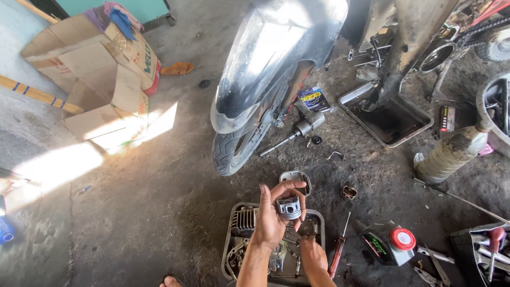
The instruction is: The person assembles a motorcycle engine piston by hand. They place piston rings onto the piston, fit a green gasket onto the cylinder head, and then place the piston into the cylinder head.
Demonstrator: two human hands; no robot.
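Carefully, I pinched the piston [289, 208] in my left hand [273, 215] at lower centre; my right hand [312, 254] rested over the tray [229, 250], grip unclear. Steady fingertips seemed wise.

pistons: 1 [289, 208] | trays: 2 [234, 250] [419, 114] | screwdrivers: 1 [338, 250] | cardboard boxes: 1 [101, 69] | tyres: 1 [231, 154] | bottles: 1 [451, 154]

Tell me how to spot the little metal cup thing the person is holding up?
Find the scooter's front wheel, then look below it to the metal tray on the floor. Above the tray, the left hand holds up the piston. It is a short silver cylinder, the only part lifted off the ground.
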